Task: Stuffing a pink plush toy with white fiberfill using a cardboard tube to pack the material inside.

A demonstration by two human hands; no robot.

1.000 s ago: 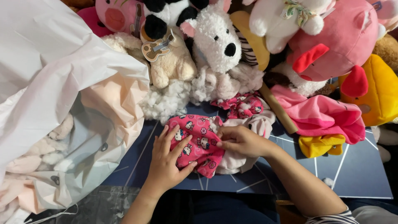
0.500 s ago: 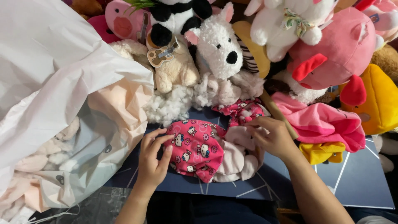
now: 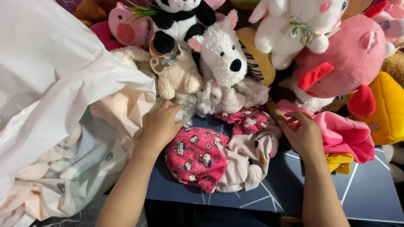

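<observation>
A pink fabric piece (image 3: 195, 157) printed with small cartoon cats lies bunched on a dark blue board (image 3: 366, 189), joined to pale beige plush fabric (image 3: 252, 157). My left hand (image 3: 159, 126) rests at its upper left edge, fingers spread, touching fluffy white plush (image 3: 210, 101). My right hand (image 3: 302, 133) lies flat at the right of the bundle, fingers apart, against a pink folded plush (image 3: 345, 134). Neither hand grips anything.
A large white plastic bag (image 3: 46, 84) full of pale fabric fills the left. Stuffed toys crowd the back: a white dog (image 3: 221, 54), a panda (image 3: 179, 17), a beige bear (image 3: 179, 75), a pink round plush (image 3: 349, 63), a yellow plush (image 3: 389, 109).
Both hands have let go of the pink bundle and moved apart: the left up toward the fluffy white plush, the right out to the bundle's right side. The view has shifted closer.
</observation>
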